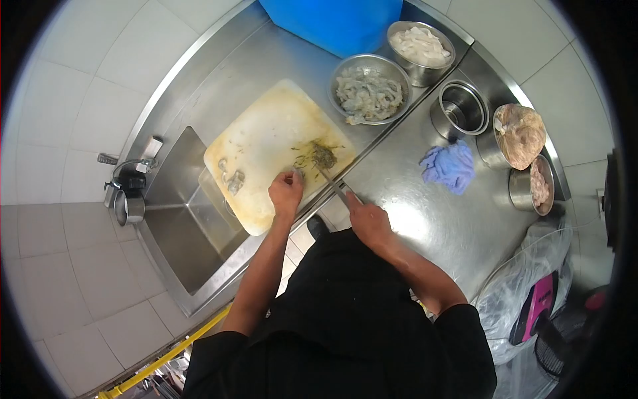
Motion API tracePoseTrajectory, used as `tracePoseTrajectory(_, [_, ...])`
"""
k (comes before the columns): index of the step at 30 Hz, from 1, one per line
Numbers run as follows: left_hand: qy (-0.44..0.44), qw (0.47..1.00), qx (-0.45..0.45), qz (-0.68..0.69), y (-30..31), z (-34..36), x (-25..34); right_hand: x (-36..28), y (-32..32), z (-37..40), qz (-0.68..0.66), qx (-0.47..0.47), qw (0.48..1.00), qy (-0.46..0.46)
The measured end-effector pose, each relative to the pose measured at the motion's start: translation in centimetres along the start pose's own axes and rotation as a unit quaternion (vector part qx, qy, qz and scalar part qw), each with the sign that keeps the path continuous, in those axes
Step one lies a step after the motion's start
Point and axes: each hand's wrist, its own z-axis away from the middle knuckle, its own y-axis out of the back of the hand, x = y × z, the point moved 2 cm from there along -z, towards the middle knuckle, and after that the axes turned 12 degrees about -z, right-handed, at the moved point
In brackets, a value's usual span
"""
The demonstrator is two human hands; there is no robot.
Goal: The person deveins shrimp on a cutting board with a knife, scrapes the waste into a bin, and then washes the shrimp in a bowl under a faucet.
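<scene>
My left hand (284, 194) is closed over the white cutting board (266, 126), its fingertips pinching a small greyish piece that looks like a peeled shrimp (298, 173), partly hidden by the fingers. In my right hand (369, 223) is a knife (340, 193), its blade pointing at the board near the left fingertips. A dark green-brown heap of scraps (323, 157) lies by the blade tip, with thin strands spread around it. On the board's left side rest a few peeled shrimp (234, 182). Behind the board stands a metal bowl (333, 100) filled with more shrimp.
Left is a steel sink (176, 226) with a metal pot (129, 207) beside it. A blue container (335, 26) stands at the back. Around the right counter are a pot of white pieces (425, 74), nested pots (458, 110), a purple cloth (448, 166) and a bagged pot (520, 136).
</scene>
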Motion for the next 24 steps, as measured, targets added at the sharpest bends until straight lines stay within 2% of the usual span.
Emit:
tracePoseTrajectory(3, [-0.003,1.000,-0.022,-0.016,0.0,-0.6,-0.1,-0.5,0.1,0.9,-0.040,-0.048,0.997,0.047])
tracePoseTrajectory(7, [0.011,0.999,-0.031,-0.018,-0.3,-0.6,-0.2,0.1,-0.3,1.0,-0.038,-0.063,0.996,0.055])
tracePoseTrajectory(10, [0.015,0.999,-0.030,-0.024,-0.1,-0.5,-0.2,0.7,-0.6,0.8,-0.006,-0.025,0.999,0.032])
tracePoseTrajectory(12, [0.018,0.999,-0.034,-0.023,-0.2,-0.5,-0.2,1.0,-0.7,0.5,0.019,0.054,0.998,0.041])
tracePoseTrajectory(18, [0.014,0.999,-0.034,-0.023,0.1,-0.4,0.1,0.7,-1.8,0.6,-0.010,-0.007,0.997,0.077])
tracePoseTrajectory(24, [0.004,1.000,-0.024,-0.008,0.0,-0.4,-0.1,1.0,-1.2,0.3,0.022,0.038,0.998,0.038])
